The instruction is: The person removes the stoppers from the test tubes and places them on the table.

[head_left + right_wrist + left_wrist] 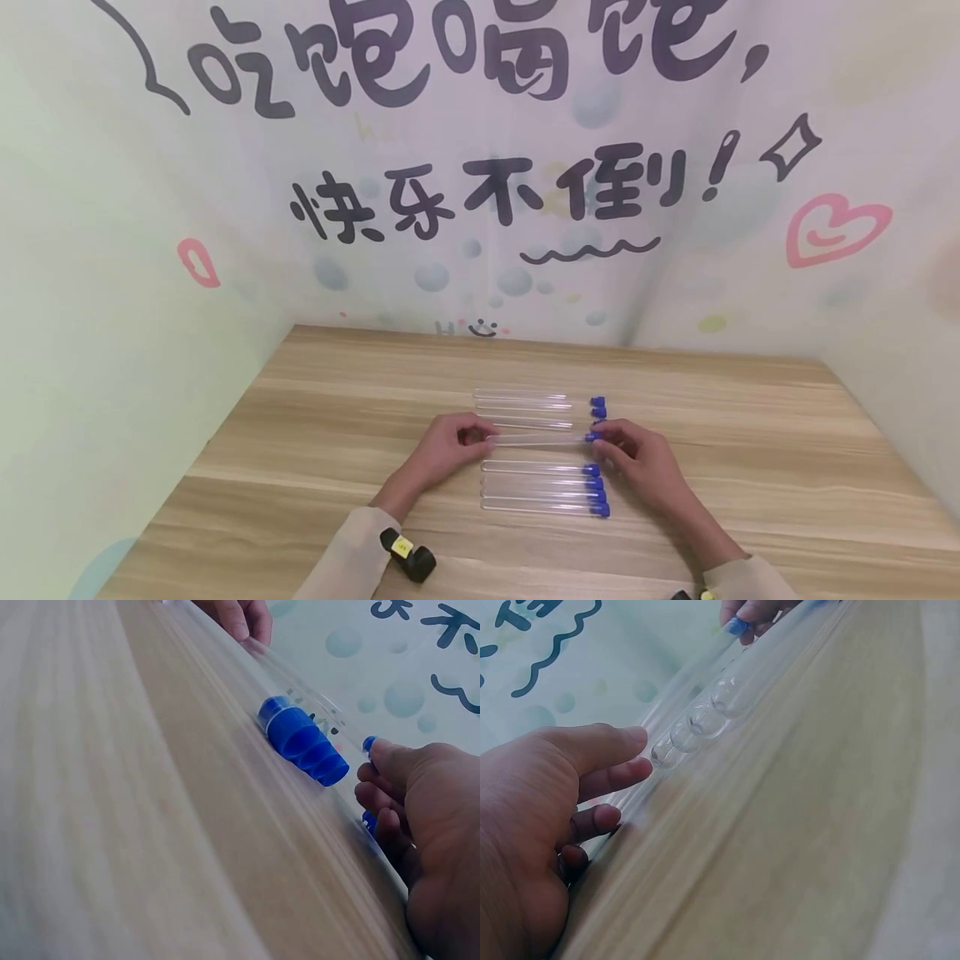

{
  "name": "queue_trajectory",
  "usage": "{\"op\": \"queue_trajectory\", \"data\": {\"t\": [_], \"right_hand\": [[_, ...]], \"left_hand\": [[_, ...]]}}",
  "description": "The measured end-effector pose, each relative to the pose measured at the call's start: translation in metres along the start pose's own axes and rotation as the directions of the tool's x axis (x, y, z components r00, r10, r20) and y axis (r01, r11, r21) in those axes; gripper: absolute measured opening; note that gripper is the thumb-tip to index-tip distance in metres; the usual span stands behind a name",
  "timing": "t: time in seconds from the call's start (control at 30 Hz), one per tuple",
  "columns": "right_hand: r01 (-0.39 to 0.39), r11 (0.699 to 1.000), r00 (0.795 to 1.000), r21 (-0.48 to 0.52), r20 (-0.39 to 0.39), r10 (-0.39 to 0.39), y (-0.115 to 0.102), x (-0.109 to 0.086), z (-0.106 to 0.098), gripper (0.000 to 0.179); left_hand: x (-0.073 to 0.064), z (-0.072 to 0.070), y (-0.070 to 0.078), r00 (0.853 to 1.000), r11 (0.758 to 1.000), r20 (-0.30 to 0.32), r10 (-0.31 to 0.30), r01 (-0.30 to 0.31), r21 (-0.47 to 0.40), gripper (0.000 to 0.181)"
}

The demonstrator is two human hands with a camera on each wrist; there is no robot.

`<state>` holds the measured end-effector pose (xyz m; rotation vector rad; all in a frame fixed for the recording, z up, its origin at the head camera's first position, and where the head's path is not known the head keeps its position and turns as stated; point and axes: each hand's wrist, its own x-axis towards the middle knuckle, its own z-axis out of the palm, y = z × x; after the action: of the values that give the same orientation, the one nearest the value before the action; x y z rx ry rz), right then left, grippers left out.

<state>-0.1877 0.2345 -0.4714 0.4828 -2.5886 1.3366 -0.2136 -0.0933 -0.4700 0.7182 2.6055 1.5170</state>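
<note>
Held tube: one clear, slender test tube (536, 439), its long axis running left to right, round end left, capped end right, between two groups of tubes.
Blue cap: one (592, 437), at the tube's right end, pinched by the right hand (641, 458).
Round end: pinched between left hand (446, 450) thumb and finger.
Front group: four capped tubes (536, 506), parallel.
Back group: three uncapped tubes (521, 407), three loose caps (597, 402) beside them.
Surface: wood-grain table (337, 400).
</note>
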Motion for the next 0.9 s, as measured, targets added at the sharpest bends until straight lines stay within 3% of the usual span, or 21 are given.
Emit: {"op": "queue_trajectory", "data": {"t": [0.3,0.77,0.9], "right_hand": [[-0.057,0.998,0.997,0.0,-0.046,0.057,-0.006,-0.001,0.002,0.022],[-0.04,0.999,0.989,-0.01,-0.146,0.039,-0.011,-0.002,0.005,0.02],[-0.042,0.999,0.984,-0.013,-0.174,0.04,-0.013,-0.002,0.005,0.021]], "left_hand": [[0.0,0.0,0.0,1.0,1.0,-0.008,0.005,-0.005,-0.005,0.017],[-0.002,0.0,0.001,1.0,0.994,-0.02,-0.014,0.011,-0.105,0.018],[-0.006,-0.005,0.02,1.0,0.994,-0.014,-0.011,0.009,-0.113,0.016]]}}
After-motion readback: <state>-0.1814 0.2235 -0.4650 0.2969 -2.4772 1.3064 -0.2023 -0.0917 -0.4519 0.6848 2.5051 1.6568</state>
